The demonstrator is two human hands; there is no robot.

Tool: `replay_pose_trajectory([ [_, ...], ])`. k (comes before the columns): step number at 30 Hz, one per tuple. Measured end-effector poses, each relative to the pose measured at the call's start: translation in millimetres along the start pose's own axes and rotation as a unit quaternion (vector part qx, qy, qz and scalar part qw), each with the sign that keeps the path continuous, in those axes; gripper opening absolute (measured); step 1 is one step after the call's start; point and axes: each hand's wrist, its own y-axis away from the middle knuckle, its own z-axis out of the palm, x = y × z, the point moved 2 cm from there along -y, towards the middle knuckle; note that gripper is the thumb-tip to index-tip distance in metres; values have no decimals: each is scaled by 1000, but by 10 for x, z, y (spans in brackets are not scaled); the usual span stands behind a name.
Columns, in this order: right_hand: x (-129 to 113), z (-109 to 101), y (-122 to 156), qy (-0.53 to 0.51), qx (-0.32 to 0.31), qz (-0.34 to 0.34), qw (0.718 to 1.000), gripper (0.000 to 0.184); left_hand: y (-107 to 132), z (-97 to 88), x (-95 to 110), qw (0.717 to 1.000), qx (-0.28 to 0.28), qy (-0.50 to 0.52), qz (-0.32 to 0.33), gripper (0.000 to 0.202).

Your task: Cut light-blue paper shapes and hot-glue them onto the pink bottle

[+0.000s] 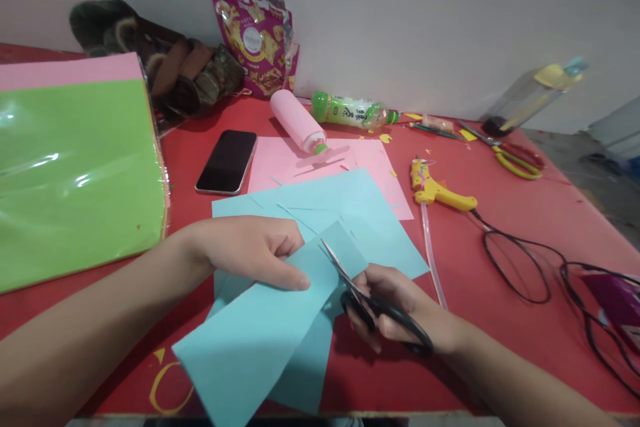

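A pale wall (390,27) rises behind the red counter (520,207). Beyond its right edge I glimpse dull grey floor (563,143).

Left hand (255,247): bare, thumbnail short. Left forearm (115,310), adjoining left hand: bare to picture edge, slender, narrowing at wrist. Right hand (410,293), right of left hand: bare, partly hidden. Right forearm (515,367): likewise bare, slender, smooth in outline.

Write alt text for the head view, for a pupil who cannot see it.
The left hand holds light-blue paper while the right hand holds black-handled scissors, blades across it. On the red table lie another blue sheet, pink paper, a phone and a yellow glue gun.
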Motion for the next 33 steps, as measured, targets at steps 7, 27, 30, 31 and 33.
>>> replay_pose_trajectory([
  [7, 24, -2, 5, -4, 10, 2, 1000, 40, -34, 44, 1, 999, 9, 32, 3, 38],
  [27, -4, 5, 5, 2, 21, 23, 1000, 42, -39, 39, 14, 999, 0, 38, 20, 42],
  [30, 7, 5, 2, -5, 20, 26, 999, 42, -40, 41, 4, 999, -10, 37, 20, 38],
  [31, 9, 4, 1, -9, 20, 25, 999, 42, -40, 41, 1, 999, -13, 36, 17, 38],
  [33, 13, 1, -1, -15, 19, 22, 999, 42, -38, 40, -2, 999, -16, 31, 13, 40],
])
